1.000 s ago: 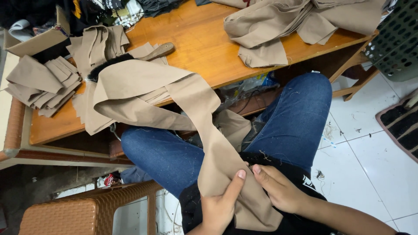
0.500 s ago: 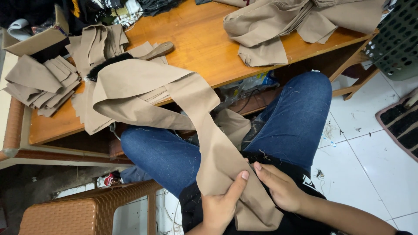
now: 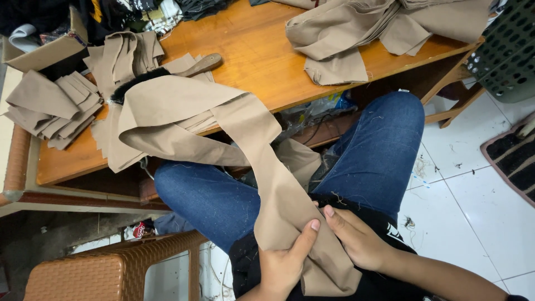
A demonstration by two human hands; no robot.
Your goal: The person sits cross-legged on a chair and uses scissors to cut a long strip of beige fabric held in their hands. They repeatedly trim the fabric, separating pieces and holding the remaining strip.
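Gripping a tan cloth strip [image 3: 278,189] in the lap, left hand [image 3: 284,265] fingers closed around it, right hand [image 3: 356,239] fingers pinching its edge.

Both hands [image 3: 320,251] on tan fabric strip [image 3: 278,189].

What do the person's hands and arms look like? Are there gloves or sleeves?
No gloves: the left hand and the right hand are bare. No rings or watch show. The forearms are bare too, with no sleeves in view, and the fingernails are short and plain.
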